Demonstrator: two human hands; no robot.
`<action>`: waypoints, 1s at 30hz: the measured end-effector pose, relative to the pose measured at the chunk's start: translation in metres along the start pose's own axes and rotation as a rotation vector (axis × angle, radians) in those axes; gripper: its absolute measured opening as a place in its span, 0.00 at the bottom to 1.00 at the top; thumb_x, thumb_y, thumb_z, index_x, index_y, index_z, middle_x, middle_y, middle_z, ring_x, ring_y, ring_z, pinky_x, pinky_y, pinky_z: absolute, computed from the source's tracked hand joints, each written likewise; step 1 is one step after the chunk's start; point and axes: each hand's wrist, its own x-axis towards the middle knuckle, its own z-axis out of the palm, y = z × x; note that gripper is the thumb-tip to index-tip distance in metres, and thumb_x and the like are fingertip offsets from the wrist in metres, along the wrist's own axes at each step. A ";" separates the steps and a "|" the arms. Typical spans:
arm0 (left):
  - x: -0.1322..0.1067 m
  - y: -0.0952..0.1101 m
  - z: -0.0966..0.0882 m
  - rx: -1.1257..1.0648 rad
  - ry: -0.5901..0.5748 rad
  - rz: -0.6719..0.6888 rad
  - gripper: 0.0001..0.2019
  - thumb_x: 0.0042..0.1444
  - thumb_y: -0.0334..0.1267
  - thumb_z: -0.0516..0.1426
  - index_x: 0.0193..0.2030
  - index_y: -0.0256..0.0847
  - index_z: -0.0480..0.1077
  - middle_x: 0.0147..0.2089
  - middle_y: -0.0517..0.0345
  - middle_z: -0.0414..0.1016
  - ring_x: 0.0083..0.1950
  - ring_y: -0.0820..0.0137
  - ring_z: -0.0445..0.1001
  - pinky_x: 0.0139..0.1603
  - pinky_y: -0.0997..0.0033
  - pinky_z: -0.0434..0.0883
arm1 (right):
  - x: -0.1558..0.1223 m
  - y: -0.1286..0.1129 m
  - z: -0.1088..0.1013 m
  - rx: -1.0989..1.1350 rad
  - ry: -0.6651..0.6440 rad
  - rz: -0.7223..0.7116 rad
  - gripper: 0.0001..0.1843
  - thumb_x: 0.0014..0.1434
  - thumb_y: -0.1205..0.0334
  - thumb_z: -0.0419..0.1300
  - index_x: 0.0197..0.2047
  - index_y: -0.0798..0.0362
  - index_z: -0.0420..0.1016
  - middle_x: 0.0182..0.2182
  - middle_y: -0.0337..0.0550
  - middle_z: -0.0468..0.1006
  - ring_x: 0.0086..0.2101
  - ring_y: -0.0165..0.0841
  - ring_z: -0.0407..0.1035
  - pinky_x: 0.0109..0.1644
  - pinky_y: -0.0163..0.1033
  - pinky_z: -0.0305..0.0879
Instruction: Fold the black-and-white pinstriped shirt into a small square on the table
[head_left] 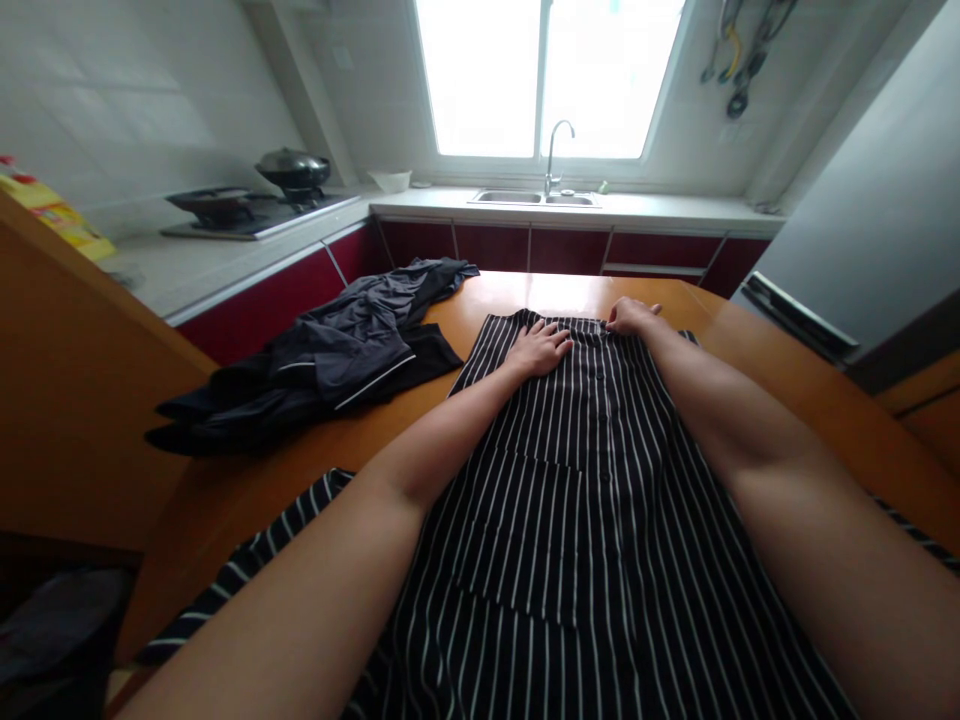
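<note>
On the orange-brown wooden table (787, 360), a black-and-white striped button-front shirt (525, 540) lies spread lengthwise in front of the person; its dark buttons (603, 418) run in a line just right of the middle, a striped patch pocket (525, 535) sits left of them, and a striped sleeve (262, 555) reaches out beyond the left forearm; the left hand (540, 348) rests palm down near the shirt's far edge, its fingers spread on the cloth; the right hand (632, 316) is at the right part of that same edge, its fingers bent, though I cannot tell whether they pinch the fabric.

Left of the shirt lies a loose heap of dark clothes (345, 345), with thin white piping on one piece; behind the table stand dark red cabinets (491, 245) under a pale countertop (652, 205); a double-basin sink (510, 198) with a tall curved faucet (551, 160) is below the bright window (480, 80); a lidded pot (292, 172) sits on the stove (262, 222) at the left.
</note>
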 end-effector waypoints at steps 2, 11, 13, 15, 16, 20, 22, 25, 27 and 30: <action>0.000 0.000 0.000 -0.002 0.001 0.001 0.32 0.71 0.61 0.36 0.74 0.54 0.58 0.78 0.59 0.52 0.79 0.54 0.45 0.76 0.42 0.48 | -0.001 -0.002 0.000 0.011 0.039 -0.045 0.07 0.59 0.59 0.68 0.38 0.54 0.82 0.44 0.52 0.79 0.55 0.50 0.67 0.66 0.68 0.47; 0.000 -0.001 0.001 -0.006 0.020 0.027 0.32 0.71 0.60 0.36 0.74 0.52 0.59 0.78 0.56 0.53 0.78 0.51 0.47 0.74 0.38 0.49 | -0.009 -0.009 0.004 -0.035 0.110 -0.060 0.08 0.63 0.59 0.65 0.42 0.53 0.81 0.49 0.53 0.78 0.57 0.51 0.64 0.64 0.68 0.48; 0.000 -0.001 0.001 -0.004 0.020 0.021 0.32 0.71 0.60 0.36 0.74 0.54 0.59 0.78 0.58 0.53 0.78 0.52 0.47 0.75 0.39 0.49 | -0.008 -0.009 0.006 -0.016 0.050 -0.015 0.09 0.62 0.57 0.66 0.41 0.54 0.81 0.48 0.53 0.79 0.55 0.50 0.66 0.65 0.69 0.47; 0.000 -0.001 0.002 -0.003 0.021 0.018 0.32 0.71 0.61 0.37 0.74 0.54 0.58 0.78 0.59 0.53 0.78 0.53 0.47 0.75 0.40 0.49 | -0.007 -0.007 0.007 0.020 0.024 -0.005 0.08 0.63 0.57 0.66 0.40 0.53 0.81 0.47 0.53 0.79 0.53 0.49 0.68 0.65 0.68 0.47; 0.001 -0.001 0.002 -0.003 0.021 0.018 0.32 0.71 0.60 0.37 0.74 0.54 0.58 0.78 0.59 0.53 0.78 0.52 0.47 0.75 0.40 0.49 | -0.007 -0.007 0.008 0.033 0.023 -0.013 0.08 0.63 0.57 0.65 0.39 0.53 0.81 0.46 0.53 0.79 0.53 0.48 0.69 0.66 0.67 0.47; 0.001 -0.001 0.001 0.002 0.020 0.021 0.33 0.71 0.60 0.36 0.74 0.52 0.59 0.78 0.56 0.53 0.78 0.52 0.47 0.75 0.40 0.50 | -0.008 -0.005 0.010 0.028 0.133 -0.102 0.08 0.64 0.59 0.61 0.42 0.52 0.81 0.48 0.51 0.79 0.54 0.49 0.66 0.65 0.64 0.47; 0.000 -0.001 0.001 0.009 0.017 0.017 0.32 0.71 0.61 0.36 0.74 0.52 0.59 0.78 0.58 0.53 0.78 0.53 0.47 0.75 0.41 0.50 | -0.010 -0.005 0.012 0.007 0.233 -0.145 0.11 0.64 0.59 0.59 0.46 0.51 0.80 0.52 0.51 0.77 0.57 0.50 0.62 0.65 0.65 0.47; 0.000 -0.001 0.001 0.020 0.023 0.013 0.32 0.71 0.61 0.35 0.74 0.54 0.59 0.78 0.59 0.53 0.78 0.54 0.48 0.75 0.41 0.51 | -0.012 -0.011 0.013 -0.007 0.304 -0.195 0.14 0.64 0.60 0.58 0.50 0.51 0.79 0.56 0.53 0.74 0.59 0.51 0.59 0.63 0.63 0.50; -0.001 -0.001 0.001 0.029 0.029 0.016 0.33 0.71 0.61 0.35 0.74 0.53 0.59 0.78 0.59 0.54 0.78 0.54 0.49 0.75 0.41 0.51 | -0.013 -0.017 0.013 0.003 0.259 -0.219 0.14 0.65 0.61 0.57 0.50 0.50 0.80 0.55 0.53 0.75 0.59 0.51 0.59 0.62 0.62 0.53; -0.001 0.000 0.001 0.040 0.032 0.015 0.33 0.71 0.61 0.35 0.73 0.53 0.60 0.77 0.59 0.54 0.78 0.54 0.49 0.75 0.42 0.51 | -0.013 -0.027 0.013 -0.001 0.116 -0.196 0.12 0.66 0.59 0.59 0.49 0.48 0.82 0.53 0.50 0.77 0.59 0.50 0.62 0.64 0.61 0.54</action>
